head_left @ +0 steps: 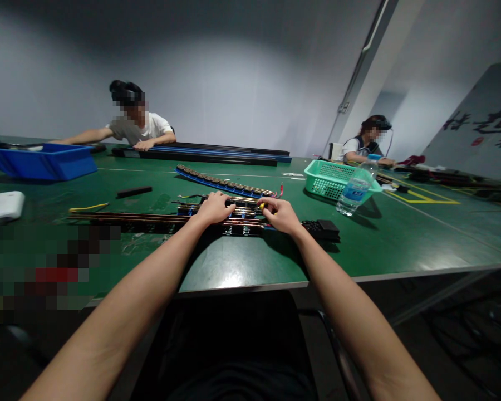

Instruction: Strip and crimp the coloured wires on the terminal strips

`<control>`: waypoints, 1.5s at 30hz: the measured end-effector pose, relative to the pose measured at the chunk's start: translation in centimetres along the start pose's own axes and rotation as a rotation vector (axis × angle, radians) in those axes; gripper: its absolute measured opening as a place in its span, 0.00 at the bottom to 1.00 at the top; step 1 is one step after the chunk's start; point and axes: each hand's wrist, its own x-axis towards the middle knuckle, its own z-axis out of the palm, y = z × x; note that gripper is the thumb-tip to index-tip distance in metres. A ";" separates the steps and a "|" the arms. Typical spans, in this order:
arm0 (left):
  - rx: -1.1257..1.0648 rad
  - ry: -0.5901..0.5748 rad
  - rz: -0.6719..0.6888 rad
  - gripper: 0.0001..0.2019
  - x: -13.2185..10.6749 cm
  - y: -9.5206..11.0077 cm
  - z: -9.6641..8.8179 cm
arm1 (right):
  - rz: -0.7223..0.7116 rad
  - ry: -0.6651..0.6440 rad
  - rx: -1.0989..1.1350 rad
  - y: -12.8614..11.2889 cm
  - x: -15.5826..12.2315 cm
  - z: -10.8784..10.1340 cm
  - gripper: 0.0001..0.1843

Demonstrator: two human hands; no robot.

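Observation:
My left hand [215,208] lies over a long dark rail assembly with copper-coloured strips [162,218], its fingers stretched out across the strips. Close to the right end of the same assembly, my right hand [281,216] is closed, with thumb and fingers pinching a small yellow piece [262,206]; its exact kind is too small to tell. Just beyond both hands runs a slanted blue-edged strip [225,182] with a row of metal contacts, and red wires [281,190] rise from its right end. A black end block [323,229] sits to the right of my right hand.
A green basket [317,181] and a water bottle [354,192] stand to the right. At the left are a blue bin [44,162], a white device [2,207] and a short black bar [134,192]. Two people [144,125] sit across the green table [234,273]; long dark rails [209,154] lie at its back.

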 end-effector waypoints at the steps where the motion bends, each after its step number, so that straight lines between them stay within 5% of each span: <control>1: 0.001 -0.001 0.001 0.27 0.0 0.0 0.0 | 0.004 0.077 0.036 0.1 0.1 0.1 0.14; 7: 0.009 -0.015 -0.008 0.28 0.0 0.0 -0.1 | 0.059 0.619 0.366 0.1 0.8 -0.8 0.23; 12: 0.008 -0.017 -0.008 0.27 0.1 0.0 -0.1 | 0.055 0.774 0.608 -3.6 -2.5 -1.5 0.24; 18: 0.008 -0.016 -0.012 0.27 0.2 -0.1 0.0 | 0.057 0.818 0.763 -7.4 -10.0 1.8 0.21; 24: -0.008 -0.011 -0.004 0.27 0.3 -0.2 0.2 | 0.013 0.707 0.727 -7.8 -13.8 3.5 0.23; 33: -0.003 -0.006 -0.017 0.26 0.1 -0.1 0.1 | 0.054 0.331 0.538 -6.3 -13.5 2.3 0.20; 40: 0.008 -0.014 -0.002 0.27 0.0 -0.1 0.0 | 0.002 0.216 0.079 -6.1 -13.4 3.2 0.19; 45: -0.009 -0.005 -0.008 0.26 -0.1 0.0 0.0 | -0.142 0.009 -0.399 -6.1 -12.9 3.3 0.31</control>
